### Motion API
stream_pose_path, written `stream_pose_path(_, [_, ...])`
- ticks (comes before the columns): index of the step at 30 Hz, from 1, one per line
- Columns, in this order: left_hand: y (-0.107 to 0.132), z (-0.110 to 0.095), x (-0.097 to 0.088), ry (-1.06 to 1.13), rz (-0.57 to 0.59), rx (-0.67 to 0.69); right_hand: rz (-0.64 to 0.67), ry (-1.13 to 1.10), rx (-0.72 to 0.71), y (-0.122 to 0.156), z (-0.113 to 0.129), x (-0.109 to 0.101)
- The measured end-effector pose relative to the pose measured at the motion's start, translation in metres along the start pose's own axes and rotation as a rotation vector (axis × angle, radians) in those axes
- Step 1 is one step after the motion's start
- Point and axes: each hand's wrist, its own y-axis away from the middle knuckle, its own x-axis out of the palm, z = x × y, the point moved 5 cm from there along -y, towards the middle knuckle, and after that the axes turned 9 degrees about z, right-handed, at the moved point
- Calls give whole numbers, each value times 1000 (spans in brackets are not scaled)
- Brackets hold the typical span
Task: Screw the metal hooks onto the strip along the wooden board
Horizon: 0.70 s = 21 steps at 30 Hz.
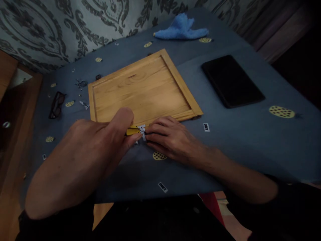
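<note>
A framed wooden panel (140, 90), like a small cabinet door, lies on the cloth-covered table. At its near edge is a small silver metal hinge (142, 130). My left hand (100, 140) is closed around a yellow-handled screwdriver (132, 131), whose tip end points at the hinge; most of the tool is hidden by the fingers. My right hand (170, 137) rests beside the hinge, fingers bent and pressed together against it and the panel's near edge. The fingertips partly cover the hinge.
A black tablet (233, 81) lies right of the panel, a blue cloth (182, 28) behind it. To the left are dark-framed glasses (57, 105), a metal hinge (81, 83) and a smaller metal part (84, 105). Patterned wall (100, 20) borders the table's back.
</note>
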Motion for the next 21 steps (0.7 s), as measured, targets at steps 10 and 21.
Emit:
stream_pose_path(10, [-2, 0, 3, -29, 27, 11, -1, 12, 5, 1, 1, -1])
stream_pose_path(21, [3, 4, 4, 2, 46, 77, 41, -14, 9, 0, -1, 1])
